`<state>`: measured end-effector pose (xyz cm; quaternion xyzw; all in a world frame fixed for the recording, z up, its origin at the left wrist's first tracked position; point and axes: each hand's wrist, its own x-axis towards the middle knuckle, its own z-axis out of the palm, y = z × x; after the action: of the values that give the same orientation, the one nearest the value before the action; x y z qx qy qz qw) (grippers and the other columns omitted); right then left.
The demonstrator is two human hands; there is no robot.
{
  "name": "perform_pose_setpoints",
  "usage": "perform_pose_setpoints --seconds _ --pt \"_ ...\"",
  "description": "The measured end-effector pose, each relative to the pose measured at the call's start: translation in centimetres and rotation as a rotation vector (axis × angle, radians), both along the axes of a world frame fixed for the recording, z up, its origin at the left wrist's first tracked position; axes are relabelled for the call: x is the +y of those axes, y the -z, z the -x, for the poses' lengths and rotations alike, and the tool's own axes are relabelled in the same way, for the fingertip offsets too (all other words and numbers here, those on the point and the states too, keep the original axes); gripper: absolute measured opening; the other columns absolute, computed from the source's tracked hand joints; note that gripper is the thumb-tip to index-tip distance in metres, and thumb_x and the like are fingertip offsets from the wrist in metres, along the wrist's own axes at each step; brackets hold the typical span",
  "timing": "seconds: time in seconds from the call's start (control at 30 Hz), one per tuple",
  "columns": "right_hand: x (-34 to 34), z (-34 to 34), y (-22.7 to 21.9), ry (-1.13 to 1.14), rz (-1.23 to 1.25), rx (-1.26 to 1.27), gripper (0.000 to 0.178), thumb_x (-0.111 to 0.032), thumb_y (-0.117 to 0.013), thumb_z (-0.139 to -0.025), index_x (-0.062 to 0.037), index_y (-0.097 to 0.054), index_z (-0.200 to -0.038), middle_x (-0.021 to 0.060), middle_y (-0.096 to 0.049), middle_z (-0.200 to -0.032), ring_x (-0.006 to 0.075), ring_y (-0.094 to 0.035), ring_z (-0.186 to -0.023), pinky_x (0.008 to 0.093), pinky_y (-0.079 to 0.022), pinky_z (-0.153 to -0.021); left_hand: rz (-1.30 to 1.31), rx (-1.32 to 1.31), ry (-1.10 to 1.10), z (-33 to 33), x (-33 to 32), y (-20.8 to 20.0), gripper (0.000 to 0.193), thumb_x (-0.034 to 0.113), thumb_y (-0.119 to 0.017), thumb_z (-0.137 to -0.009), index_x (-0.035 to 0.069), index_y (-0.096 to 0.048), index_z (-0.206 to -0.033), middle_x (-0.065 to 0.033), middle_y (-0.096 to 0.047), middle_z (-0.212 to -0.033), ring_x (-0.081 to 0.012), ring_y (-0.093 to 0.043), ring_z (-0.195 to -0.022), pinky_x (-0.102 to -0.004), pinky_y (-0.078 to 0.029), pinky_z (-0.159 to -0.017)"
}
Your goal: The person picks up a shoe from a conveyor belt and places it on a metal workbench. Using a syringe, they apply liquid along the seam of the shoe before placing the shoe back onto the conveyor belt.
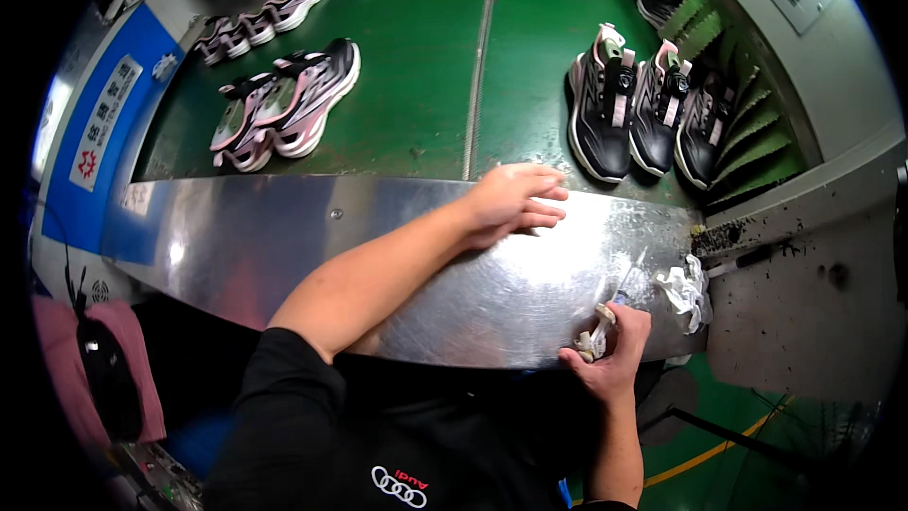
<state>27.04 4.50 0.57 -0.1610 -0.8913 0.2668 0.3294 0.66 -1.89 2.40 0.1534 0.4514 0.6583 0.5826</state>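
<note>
My left hand [515, 199] lies on the metal worktop [416, 312] near its far edge. Its fingers stretch to the right, slightly bent and a little apart, and nothing shows in them. At the near right edge of the worktop, my right hand [619, 350] is closed around a small off-white piece [593, 339] that looks crumpled; its exact kind cannot be made out. A thin, pale streak or tip lies on the metal just beyond that hand. To its right is a crumpled white cloth or tissue [685, 291].
Beyond the worktop runs a green conveyor belt [416, 85]. Pink-and-black sneakers [317, 99] stand in groups on its left. Black sneakers [605, 118] stand at the right, before green strip curtains [757, 142]. A grey machine wall [804, 312] bounds the right side.
</note>
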Motion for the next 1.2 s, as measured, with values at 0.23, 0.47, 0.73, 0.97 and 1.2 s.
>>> perform_pose_setpoints --seconds 0.23,0.47,0.73,0.97,1.2 --pt "0.4 0.0 -0.9 -0.032 -0.076 -0.047 0.07 -0.045 -0.079 -0.058 -0.0078 -0.05 -0.109 0.0083 -0.053 -0.088 0.0265 -0.048 -0.076 0.0371 -0.035 -0.071 -0.011 0.502 -0.727 9.4 -16.3 1.4 0.029 -0.001 -0.051 -0.085 0.001 -0.035 -0.109 -0.0128 -0.05 -0.099 -0.0265 -0.058 -0.094 -0.0305 -0.05 -0.079" --pt "0.6 -0.1 -0.8 -0.018 -0.086 -0.029 0.068 -0.047 -0.075 -0.06 -0.01 -0.05 -0.111 0.0063 -0.052 -0.085 0.0253 -0.048 -0.074 0.0365 -0.036 -0.067 0.4 0.977 -0.783 17.4 -22.9 2.4 0.042 0.009 -0.059 -0.086 0.0 -0.041 -0.122 -0.006 -0.053 -0.11 -0.0149 -0.052 -0.1 -0.0273 -0.041 -0.088" --pt "0.4 -0.1 -0.8 0.036 -0.101 -0.04 0.067 -0.045 -0.077 -0.058 -0.0089 -0.051 -0.108 0.0061 -0.055 -0.084 0.0239 -0.051 -0.075 0.036 -0.037 -0.069 0.284 1.024 -0.791 19.4 -17.2 0.6 0.051 0.004 -0.067 -0.078 -0.001 -0.047 -0.125 -0.0083 -0.057 -0.117 -0.016 -0.056 -0.101 -0.027 -0.043 -0.088" --pt "0.1 -0.3 -0.6 0.059 -0.114 -0.047 0.063 -0.052 -0.072 -0.062 -0.0108 -0.054 -0.107 0.0039 -0.053 -0.081 0.0227 -0.049 -0.074 0.0347 -0.037 -0.067 0.242 0.916 -0.669 12.5 -25.7 0.5 0.04 0.008 -0.065 -0.078 -0.003 -0.054 -0.115 -0.0053 -0.06 -0.105 -0.0105 -0.057 -0.081 -0.0228 -0.045 -0.071" --pt "0.2 -1.0 -1.9 -0.046 0.126 -0.045 0.067 -0.043 -0.078 -0.059 -0.006 -0.054 -0.109 0.008 -0.055 -0.087 0.0253 -0.049 -0.076 0.0358 -0.04 -0.069 0.128 1.175 -0.28 -3.1 -23.7 -2.4 0.088 0.012 -0.069 -0.065 0.002 -0.02 -0.138 -0.0132 -0.038 -0.13 -0.0256 -0.041 -0.118 -0.0347 -0.036 -0.097"
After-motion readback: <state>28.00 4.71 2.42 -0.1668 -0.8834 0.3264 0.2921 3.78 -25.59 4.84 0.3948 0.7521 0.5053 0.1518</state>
